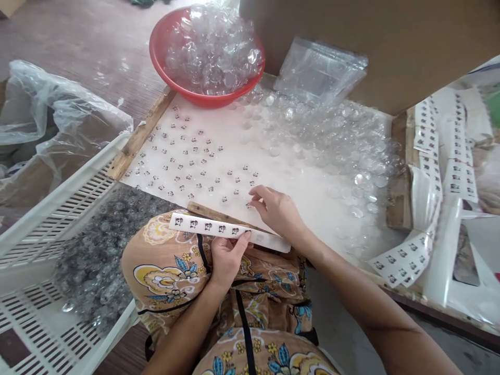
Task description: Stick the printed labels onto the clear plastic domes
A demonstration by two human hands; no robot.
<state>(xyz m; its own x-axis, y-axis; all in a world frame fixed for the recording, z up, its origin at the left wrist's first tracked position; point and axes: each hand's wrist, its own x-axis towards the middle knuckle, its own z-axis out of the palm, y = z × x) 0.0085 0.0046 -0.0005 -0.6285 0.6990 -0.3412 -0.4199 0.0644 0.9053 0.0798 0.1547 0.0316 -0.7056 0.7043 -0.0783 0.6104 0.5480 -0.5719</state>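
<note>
My left hand pinches a white strip of panda stickers between thumb and fingers, above my lap. Several dark panda prints show on its left part, while its right part is bare. Above the strip, my right hand has thumb and forefinger together at the near edge of the white board. A small panda sticker shows at those fingertips; whether a clear disc lies under it I cannot tell. Many small panda prints are scattered over the board's left half. Loose clear discs cover its right side.
A red bowl heaped with clear pieces stands at the back. Beside it lie clear plastic bags against a cardboard box. At left is a white crate of finished-looking pieces. More sticker strips hang at right.
</note>
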